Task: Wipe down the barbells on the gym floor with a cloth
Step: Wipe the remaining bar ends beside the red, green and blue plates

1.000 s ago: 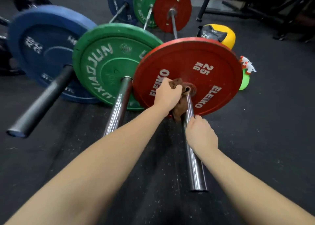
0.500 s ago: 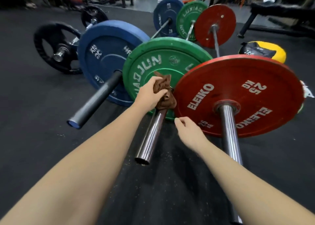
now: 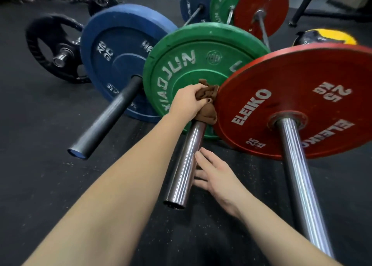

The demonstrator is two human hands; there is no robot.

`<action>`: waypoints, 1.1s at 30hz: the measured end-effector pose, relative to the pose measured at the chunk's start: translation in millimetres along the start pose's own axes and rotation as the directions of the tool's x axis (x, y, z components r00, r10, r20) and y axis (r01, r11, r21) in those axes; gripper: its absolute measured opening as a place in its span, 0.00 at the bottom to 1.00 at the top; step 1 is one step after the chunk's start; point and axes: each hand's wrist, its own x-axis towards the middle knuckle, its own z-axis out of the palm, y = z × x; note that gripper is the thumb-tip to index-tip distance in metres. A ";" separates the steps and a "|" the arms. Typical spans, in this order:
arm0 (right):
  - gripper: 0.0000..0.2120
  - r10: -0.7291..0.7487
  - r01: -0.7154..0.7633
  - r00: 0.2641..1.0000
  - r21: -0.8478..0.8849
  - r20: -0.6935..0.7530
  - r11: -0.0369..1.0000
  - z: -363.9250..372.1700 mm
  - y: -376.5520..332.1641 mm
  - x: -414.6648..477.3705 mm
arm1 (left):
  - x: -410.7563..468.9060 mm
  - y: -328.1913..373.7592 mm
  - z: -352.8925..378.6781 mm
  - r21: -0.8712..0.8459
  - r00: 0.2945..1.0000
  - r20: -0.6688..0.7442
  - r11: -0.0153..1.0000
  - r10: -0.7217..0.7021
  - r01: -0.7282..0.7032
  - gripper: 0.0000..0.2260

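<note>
Three barbells lie side by side on the black gym floor. The middle one has a green plate and a chrome sleeve pointing toward me. My left hand grips a brown cloth bunched around that sleeve where it meets the green plate. My right hand rests against the right side of the same sleeve, fingers straight. To the right lies the barbell with the red ELEIKO plate and its chrome sleeve. To the left is the blue plate with a black sleeve.
A black grip plate on a short bar lies at the far left. A yellow and black medicine ball sits behind the red plate. The bars' far plates stand at the back, with bench legs beyond.
My left hand carried the cloth from the red-plate bar's sleeve to the green-plate bar's sleeve. My right hand let go of the red bar's sleeve and now touches the middle sleeve.
</note>
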 end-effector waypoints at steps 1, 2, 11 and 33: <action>0.29 0.015 -0.016 0.999 0.039 0.028 0.999 0.2 -2.0 0.6 | -1.1 -1.2 0.7 0.001 1.000 -0.011 1.000 -0.015 0.015 0.16; 0.26 0.024 -0.028 0.998 0.066 0.059 0.997 0.3 -4.4 -0.3 | -0.5 -1.7 0.4 0.018 1.000 -0.018 1.000 -0.022 0.022 0.15; 0.31 -0.007 -0.011 0.992 0.148 0.123 0.989 -6.7 6.9 -4.5 | -8.3 -12.1 11.3 0.125 0.994 0.080 0.989 0.068 -0.078 0.33; 0.35 0.167 -0.151 0.934 -0.074 0.315 0.986 -34.4 -27.3 19.8 | 4.1 23.6 -24.0 0.445 0.913 0.404 0.885 -0.066 -0.133 0.32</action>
